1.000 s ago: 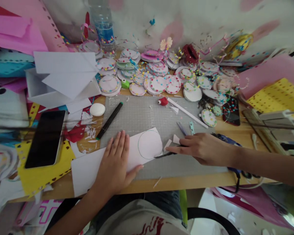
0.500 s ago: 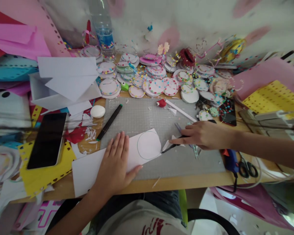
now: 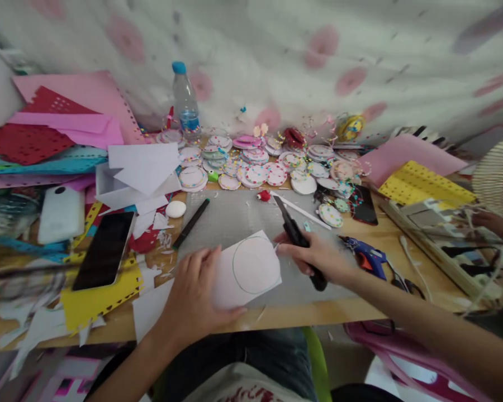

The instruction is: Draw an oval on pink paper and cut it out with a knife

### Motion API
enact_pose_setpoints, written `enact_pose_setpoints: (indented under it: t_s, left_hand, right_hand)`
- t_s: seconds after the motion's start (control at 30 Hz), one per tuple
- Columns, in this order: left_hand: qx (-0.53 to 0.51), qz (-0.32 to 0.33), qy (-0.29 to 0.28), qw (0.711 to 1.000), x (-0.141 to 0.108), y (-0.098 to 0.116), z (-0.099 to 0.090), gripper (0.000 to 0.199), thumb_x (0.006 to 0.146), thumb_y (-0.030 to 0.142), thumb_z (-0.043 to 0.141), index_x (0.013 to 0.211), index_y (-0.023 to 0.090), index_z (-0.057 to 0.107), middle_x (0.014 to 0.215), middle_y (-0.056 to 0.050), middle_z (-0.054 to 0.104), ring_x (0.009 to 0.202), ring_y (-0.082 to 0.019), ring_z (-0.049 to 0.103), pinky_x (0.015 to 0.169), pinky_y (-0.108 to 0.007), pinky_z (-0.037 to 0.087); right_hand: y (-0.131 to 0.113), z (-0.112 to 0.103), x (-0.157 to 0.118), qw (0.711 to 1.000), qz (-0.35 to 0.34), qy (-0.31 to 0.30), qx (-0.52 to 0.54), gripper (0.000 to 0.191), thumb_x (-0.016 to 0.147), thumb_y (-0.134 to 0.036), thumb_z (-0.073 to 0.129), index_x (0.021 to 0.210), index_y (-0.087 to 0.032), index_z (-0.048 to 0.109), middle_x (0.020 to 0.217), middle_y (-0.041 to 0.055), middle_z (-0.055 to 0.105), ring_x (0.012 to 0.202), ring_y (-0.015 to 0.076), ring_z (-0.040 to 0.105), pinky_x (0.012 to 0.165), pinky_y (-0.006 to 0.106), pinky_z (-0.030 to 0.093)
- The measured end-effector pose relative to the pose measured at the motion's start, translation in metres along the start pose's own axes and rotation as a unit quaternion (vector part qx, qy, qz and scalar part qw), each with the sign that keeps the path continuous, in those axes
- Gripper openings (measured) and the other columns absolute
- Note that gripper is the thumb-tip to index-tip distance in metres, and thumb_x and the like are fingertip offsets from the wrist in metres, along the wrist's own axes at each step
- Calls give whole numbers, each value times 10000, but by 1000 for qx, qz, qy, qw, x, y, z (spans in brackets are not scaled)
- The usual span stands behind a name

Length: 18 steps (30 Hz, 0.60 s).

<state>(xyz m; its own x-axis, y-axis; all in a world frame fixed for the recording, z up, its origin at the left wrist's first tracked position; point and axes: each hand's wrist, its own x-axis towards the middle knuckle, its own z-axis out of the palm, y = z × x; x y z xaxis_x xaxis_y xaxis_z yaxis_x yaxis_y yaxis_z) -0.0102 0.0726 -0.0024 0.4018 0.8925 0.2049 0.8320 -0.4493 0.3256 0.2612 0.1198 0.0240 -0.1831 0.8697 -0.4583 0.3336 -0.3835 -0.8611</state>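
My left hand [image 3: 195, 293] grips a strip of white card [image 3: 255, 268], fingers along its upper edge and thumb at the lower one. The card's right end bears a circle drawn in green and looks raised off the grey cutting mat [image 3: 230, 212]; its corners by the circle are trimmed. In my right hand [image 3: 321, 257] is a black utility knife [image 3: 294, 230], its blade pointing up and to the left, away from the card. My right fingertips are close to the card's right edge, and I cannot tell whether they touch it.
A black marker [image 3: 191, 223], a white oval object [image 3: 176, 209] and a phone [image 3: 104, 251] lie to the left. Decorated paper discs [image 3: 255, 173] crowd the back near a water bottle [image 3: 186, 106]. Rightward are a blue glue gun [image 3: 366, 257] and scissors [image 3: 402, 282].
My right hand has drawn the knife back from the card's edge and turned its blade upward. My left hand has gone from lying flat on the card to gripping and lifting it.
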Motion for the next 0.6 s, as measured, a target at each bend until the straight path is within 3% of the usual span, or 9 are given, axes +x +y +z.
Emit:
enact_pose_setpoints:
  t_s: [0.07,0.17,0.3,0.4,0.5,0.6]
  left_hand:
    - [-7,17,5,1000,-7,7,-12,981,603,586,711,1367,101,334,1212,-178,442,1105,-341,448,957,-491,396]
    - [-7,50,-1,999,-16,13,-27,949,618,536,704,1365,104,308,1244,-178,434,1128,-338,429,982,-477,352]
    - [6,77,2,997,-23,15,-43,918,619,485,689,1350,97,291,1230,-175,472,1096,-335,440,963,-473,322]
    - [20,99,-12,995,-24,14,-53,946,630,466,679,1393,102,255,1204,-171,480,1077,-337,449,947,-486,317]
    - [17,136,-56,989,-25,13,-58,954,626,454,681,1445,229,244,1174,-130,443,1032,-327,466,897,-488,344]
    - [-16,157,-96,983,-26,10,-56,949,584,473,693,1433,363,283,1154,-101,372,979,-317,466,829,-480,378]
  right_hand:
    - [-4,22,-5,993,34,-49,105,436,670,-555,729,818,-185,550,383,-110,396,314,51,309,319,174,250]
    - [-13,44,-12,982,36,-52,179,478,612,-577,758,681,-191,484,408,-87,445,308,42,343,293,164,272]
    - [-22,52,-18,977,15,-41,207,458,599,-549,773,717,-181,528,408,-86,476,293,46,376,273,150,298]
    - [-23,52,-20,974,4,-76,215,426,625,-515,764,633,-174,509,382,-81,466,273,40,372,257,138,286]
    - [-20,54,-21,956,3,-151,252,398,674,-481,723,577,-169,497,370,-78,453,252,35,347,239,133,266]
    - [-14,59,-20,919,15,-227,323,357,672,-440,698,566,-173,485,361,-84,446,229,32,300,217,135,229]
